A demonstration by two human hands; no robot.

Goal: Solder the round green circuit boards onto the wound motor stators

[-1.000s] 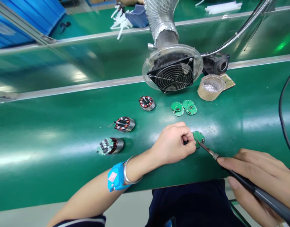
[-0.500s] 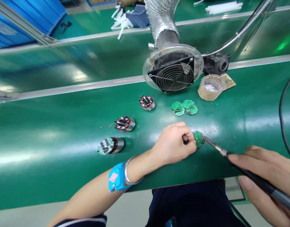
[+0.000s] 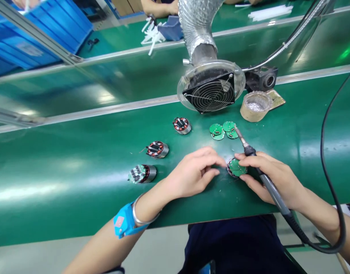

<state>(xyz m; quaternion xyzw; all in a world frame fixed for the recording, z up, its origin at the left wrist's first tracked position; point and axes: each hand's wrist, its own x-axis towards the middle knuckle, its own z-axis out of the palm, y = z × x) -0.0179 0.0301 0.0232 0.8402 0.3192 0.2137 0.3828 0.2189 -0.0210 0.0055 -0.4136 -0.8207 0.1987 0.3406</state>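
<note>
My right hand [image 3: 273, 177] holds a soldering iron [image 3: 273, 190] laid across it, the tip pointing up and left towards the loose boards. With thumb and fingertips it also touches the edge of a round green circuit board [image 3: 238, 167], which sits on a small motor part with copper windings, mostly hidden beneath. Just left of that board is my left hand [image 3: 198, 169], fingers stretched and thumb apart, with nothing visible in it. A blue wrist strap [image 3: 126, 220] is on my left forearm.
Several loose green boards [image 3: 223, 130] lie behind my hands. To the left stand two bare stators [image 3: 157, 149] and one topped with a board [image 3: 142, 174]. A fume fan [image 3: 210, 93], a solder pot [image 3: 256, 106] and the iron's black cable [image 3: 325, 152] are nearby.
My left hand has opened and moved slightly left off the board. My right hand has moved left to the board, and the iron's tip has swung up away from it.
</note>
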